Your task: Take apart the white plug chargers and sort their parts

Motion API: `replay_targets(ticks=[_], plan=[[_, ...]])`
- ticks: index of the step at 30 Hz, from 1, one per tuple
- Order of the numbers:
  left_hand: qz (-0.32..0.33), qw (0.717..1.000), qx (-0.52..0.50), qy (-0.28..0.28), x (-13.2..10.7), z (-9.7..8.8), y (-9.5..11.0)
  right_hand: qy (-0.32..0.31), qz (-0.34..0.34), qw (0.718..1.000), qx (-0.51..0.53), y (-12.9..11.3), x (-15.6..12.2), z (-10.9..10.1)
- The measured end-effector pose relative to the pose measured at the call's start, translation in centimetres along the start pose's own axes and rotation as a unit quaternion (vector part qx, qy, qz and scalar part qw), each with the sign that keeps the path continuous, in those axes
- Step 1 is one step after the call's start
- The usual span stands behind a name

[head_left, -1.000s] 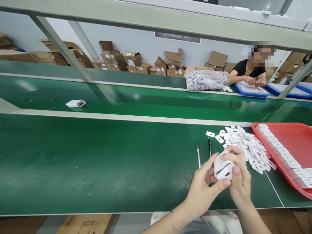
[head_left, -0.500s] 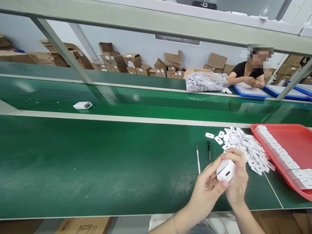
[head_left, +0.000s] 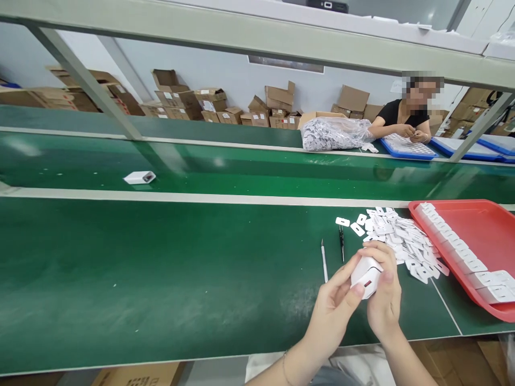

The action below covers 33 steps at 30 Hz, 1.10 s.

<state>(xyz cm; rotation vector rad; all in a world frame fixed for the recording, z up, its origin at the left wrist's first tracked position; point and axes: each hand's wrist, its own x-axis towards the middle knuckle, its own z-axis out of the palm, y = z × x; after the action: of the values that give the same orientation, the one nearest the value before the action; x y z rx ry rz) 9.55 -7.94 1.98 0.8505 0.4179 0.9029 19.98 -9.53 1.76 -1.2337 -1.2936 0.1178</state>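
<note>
A white plastic housing (head_left: 367, 272), shaped like a small charger with a slot in its end, is held between both hands above the green bench. My left hand (head_left: 333, 305) grips its left side, thumb on the slotted end. Around its right side wrap the fingers of my right hand (head_left: 385, 292), with the thumb near the same end. Just beyond the hands lies a heap of flat white plates with slots (head_left: 396, 233). A craft knife (head_left: 324, 261) and black tweezers (head_left: 341, 244) rest on the bench to the left of the heap.
A red tray (head_left: 478, 225) at the right holds a row of white housings (head_left: 454, 241). Another white housing (head_left: 139, 177) lies on the green conveyor at the left. Across it, a person (head_left: 404, 118) works over a blue tray (head_left: 408, 147) beside a bag of parts (head_left: 336, 134).
The white housing has tilted in my hands, so more of its upper side shows and the slotted end faces lower. My left thumb now presses at that end. The view has shifted slightly.
</note>
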Motion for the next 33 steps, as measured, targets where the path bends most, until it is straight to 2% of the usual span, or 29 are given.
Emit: replay_targets(ticks=[14, 19, 23, 27, 33], plan=[[0.023, 1.000, -0.005, 0.010, 0.1, 0.1, -0.2, -0.045, -0.036, 0.998, -0.018, -0.2, 0.3, -0.4], [0.062, 0.998, 0.005, 0.012, -0.2, -0.1, -0.6, -0.060, -0.046, 0.997, -0.016, -0.5, 0.3, -0.5], [0.111, 0.994, -0.002, 0.018, -0.2, -0.5, -0.5, -0.139, -0.021, 0.990, -0.031, -1.3, 0.6, -1.8], [0.116, 0.993, 0.006, -0.008, -0.3, -1.2, 0.2, -0.228, 0.000, 0.974, -0.002, -1.7, 1.1, -3.7], [0.123, 0.988, 0.061, -0.067, -0.5, -1.8, 0.9, -0.270, -0.030, 0.962, 0.003, -1.6, 1.4, -5.1]])
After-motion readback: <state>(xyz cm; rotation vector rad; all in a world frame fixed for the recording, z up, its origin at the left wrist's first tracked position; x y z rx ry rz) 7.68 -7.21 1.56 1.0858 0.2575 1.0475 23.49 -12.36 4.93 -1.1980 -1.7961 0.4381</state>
